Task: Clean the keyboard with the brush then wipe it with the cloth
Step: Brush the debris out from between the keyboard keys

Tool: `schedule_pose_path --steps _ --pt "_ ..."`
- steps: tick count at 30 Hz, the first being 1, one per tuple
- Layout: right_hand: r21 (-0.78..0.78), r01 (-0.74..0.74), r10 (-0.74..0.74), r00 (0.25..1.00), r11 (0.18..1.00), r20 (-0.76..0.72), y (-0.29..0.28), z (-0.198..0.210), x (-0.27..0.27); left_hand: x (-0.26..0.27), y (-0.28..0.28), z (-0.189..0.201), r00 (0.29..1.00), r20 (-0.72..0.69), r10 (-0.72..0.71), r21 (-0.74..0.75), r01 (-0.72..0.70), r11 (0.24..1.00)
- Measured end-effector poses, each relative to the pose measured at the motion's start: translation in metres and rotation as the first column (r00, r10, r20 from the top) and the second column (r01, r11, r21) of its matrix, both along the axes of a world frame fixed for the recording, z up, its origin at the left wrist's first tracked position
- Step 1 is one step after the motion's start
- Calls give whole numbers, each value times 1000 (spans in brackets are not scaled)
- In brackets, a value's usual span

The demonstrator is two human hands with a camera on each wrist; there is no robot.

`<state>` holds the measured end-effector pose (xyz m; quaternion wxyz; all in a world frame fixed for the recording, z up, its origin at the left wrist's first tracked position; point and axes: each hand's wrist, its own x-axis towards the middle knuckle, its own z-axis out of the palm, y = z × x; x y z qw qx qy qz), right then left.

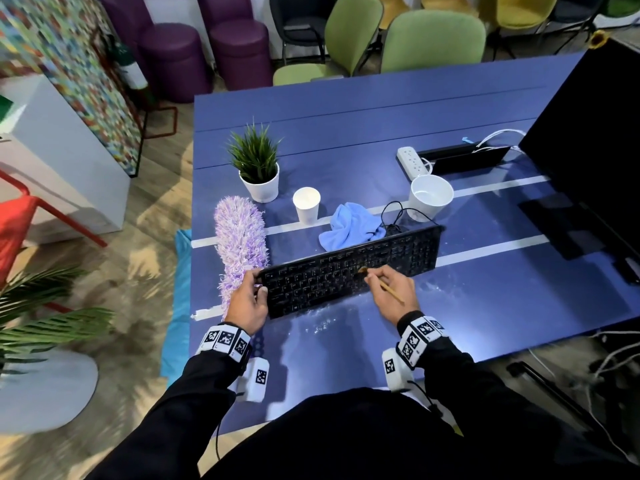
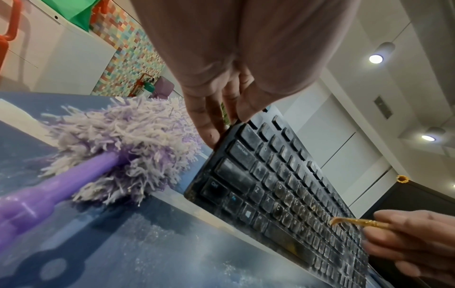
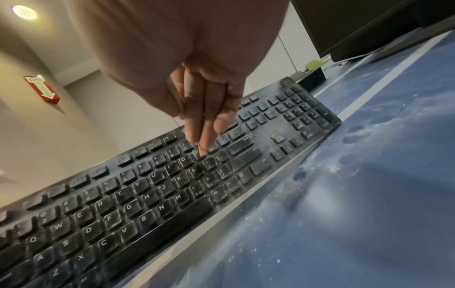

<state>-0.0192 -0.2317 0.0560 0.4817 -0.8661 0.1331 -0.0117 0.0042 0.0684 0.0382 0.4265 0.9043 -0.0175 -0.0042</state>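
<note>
Right hand [image 1: 391, 296]: fingers pinched round a thin wooden-handled brush [image 1: 381, 285], pencil-style. Bristle tip down on the keys around the middle-right of the letter block, bent against them in the left wrist view.

Left hand [image 1: 247, 303]: thumb and fingertips [image 2: 209, 132] clamp the left end of the black keyboard [image 1: 349, 268], steadying it. Not lifting it, as far as the pictures show.

Step in hand, by my reading: brushing; wiping not begun. To do it well: short strokes along the gaps between key rows, working toward one edge so the white dust leaves the board instead of resettling. Keep the bristles light; the keys look filmed with powder across the whole board. Left hand should keep the board from skating.

Keyboard lies slantwise on the blue table [image 1: 346, 133], directly under both hands. White dust [image 1: 322, 327] scattered on the table just in front of it. Blue cloth [image 1: 349, 225] crumpled behind the keyboard, touching its far edge or nearly so, out of hand. Purple fluffy duster [image 1: 240, 237] lies beside the left hand, unused.
</note>
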Motion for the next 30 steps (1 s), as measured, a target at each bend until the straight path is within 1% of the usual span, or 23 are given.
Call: schedule_pose_path --steps 1,2,3,5,6,9,10,12,14,16,18,19,22,23,25,26,27,29,30 --pt "1 39 -39 999 999 37 -3 2 -1 0 0 0 1000 5 -1 4 1 1000" --pt "-8 59 -59 998 998 37 -5 3 -1 0 0 1 1000 11 2 8 -2 1000" --pt "-16 47 -47 999 999 8 -7 4 -2 0 0 1 1000 14 5 10 -5 1000" --pt "-43 -7 3 995 999 -101 -7 3 -8 0 -1 1 1000 15 7 -2 -7 1000" --pt "-45 -13 8 993 999 -122 -6 2 -10 -1 -2 1 1000 17 2 -10 -2 1000" --pt "35 73 -72 997 997 -22 -6 -1 -6 -3 -1 3 1000 25 -5 -8 5 1000" --pt "53 78 -77 997 996 -22 -7 -1 -4 -3 -1 2 1000 26 -4 -3 4 1000" --pt "37 32 -29 997 999 -75 -8 -3 0 -4 -2 1 1000 23 -8 -4 8 1000" --pt "-17 0 -1 998 1000 -61 -7 2 1 -3 -1 -2 1000 15 -20 -28 21 999" --pt "35 -11 11 1000 999 -7 -2 10 -1 -3 1 -5 1000 15 -24 -39 25 999" --pt "69 -66 67 998 995 -14 3 16 -2 -3 1 -5 1000 10 -24 -34 25 999" --pt "60 -70 71 997 996 -11 3 14 -4 -4 1 -5 1000 6 -27 -40 28 999" --pt "17 13 -13 1000 1000 17 -5 5 -5 -4 -1 -3 1000 16 -24 -50 25 998" --pt "0 -12 12 1000 1000 1 -7 2 -6 -5 -1 -3 1000 20 -22 -48 23 999" --pt "-26 -112 110 991 993 -74 -5 1 -7 -5 -1 -3 1000 17 -22 -50 23 998" --pt "-33 -124 121 989 992 -84 -3 2 -8 -5 0 -4 1000 14 -25 -58 26 998" --pt "-30 -98 96 994 995 -55 -3 2 -8 -5 0 -5 999 11 -30 -63 31 998" --pt "-12 22 -21 998 1000 58 -2 6 -4 -5 1 -4 1000 13 -28 -49 29 998" --pt "-2 51 -51 995 999 85 0 10 -3 -5 0 -4 999 16 -28 -45 29 999"
